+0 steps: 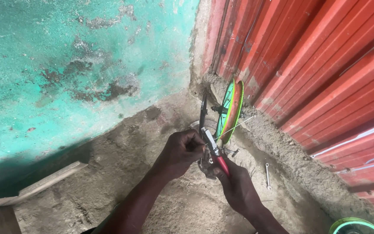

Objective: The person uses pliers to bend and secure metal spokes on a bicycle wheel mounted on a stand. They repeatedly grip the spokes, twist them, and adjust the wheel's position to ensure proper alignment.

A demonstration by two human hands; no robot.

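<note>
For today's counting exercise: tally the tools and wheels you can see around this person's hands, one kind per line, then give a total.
Red-handled metal pliers, in the right hand, left hand beside: 1
Silver metal spanner on the dirt floor: 1
Small wheels with green-and-orange rims: 2
Total: 4

Green rim cut off — hub part hidden

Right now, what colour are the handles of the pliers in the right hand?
Red, seen in the head view: the pliers sit in the right hand.
</note>
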